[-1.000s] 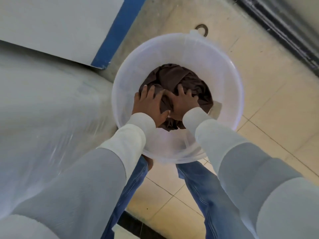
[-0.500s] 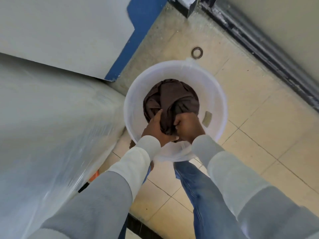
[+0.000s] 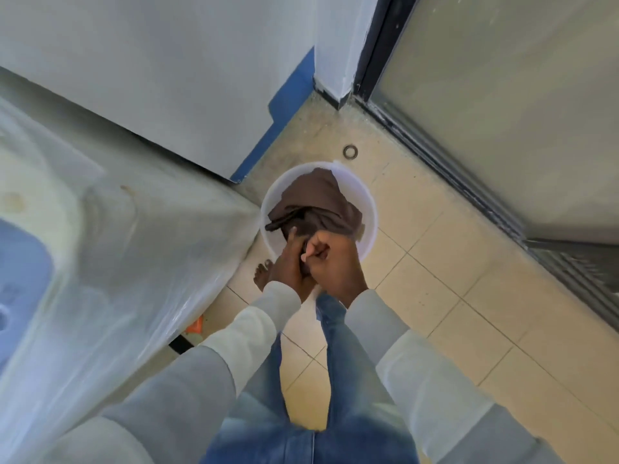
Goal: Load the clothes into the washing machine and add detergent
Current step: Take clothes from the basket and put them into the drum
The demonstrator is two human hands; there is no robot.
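A dark brown garment [image 3: 318, 202] hangs bunched over a white plastic bucket [image 3: 368, 216] that stands on the tiled floor. My left hand [image 3: 288, 266] and my right hand [image 3: 331, 262] both grip the garment's near end, side by side above the bucket's front rim. Most of the cloth is lifted above the bucket's opening, and its lower part hides the inside. The washing machine [image 3: 110, 249], wrapped in clear plastic film, stands at the left, right beside the bucket.
A white wall with a blue strip [image 3: 278, 118] runs behind the machine. A sliding door track [image 3: 469, 182] and frosted door close the right side. A small metal ring [image 3: 350, 151] lies on the floor beyond the bucket. My bare foot [image 3: 261, 276] stands by the bucket.
My hands went from pressing flat on the garment deep in the bucket to gripping it and lifting it up. The view pulled back as I rose, so the bucket looks smaller.
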